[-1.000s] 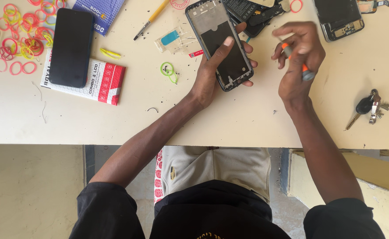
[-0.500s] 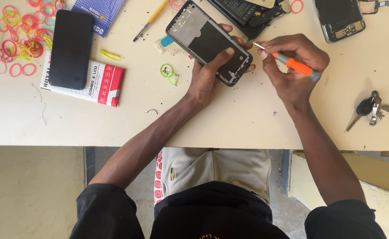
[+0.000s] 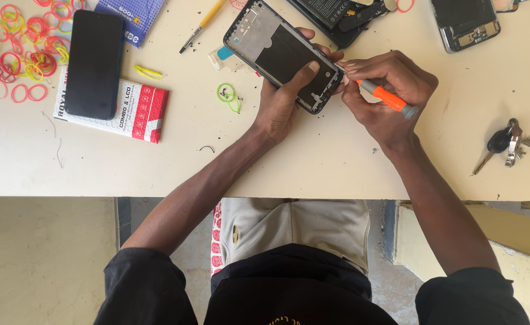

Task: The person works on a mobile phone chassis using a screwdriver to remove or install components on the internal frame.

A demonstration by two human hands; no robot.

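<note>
Two hands (image 3: pixel 286 99) (image 3: pixel 385 99) on phone frame (image 3: pixel 280 51), mid-table (image 3: pixel 313 162).

Opened dark phone frame with grey inner plate (image 3: pixel 284 55): swung from near upright a second ago to a slant, top end now up-left. Left hand (image 3: pixel 289 99): thumb now lies across the frame's lower part. Right hand (image 3: pixel 385 96): turned; its orange-handled screwdriver (image 3: pixel 386 100) now points left, tip at the frame's lower right corner.
</note>
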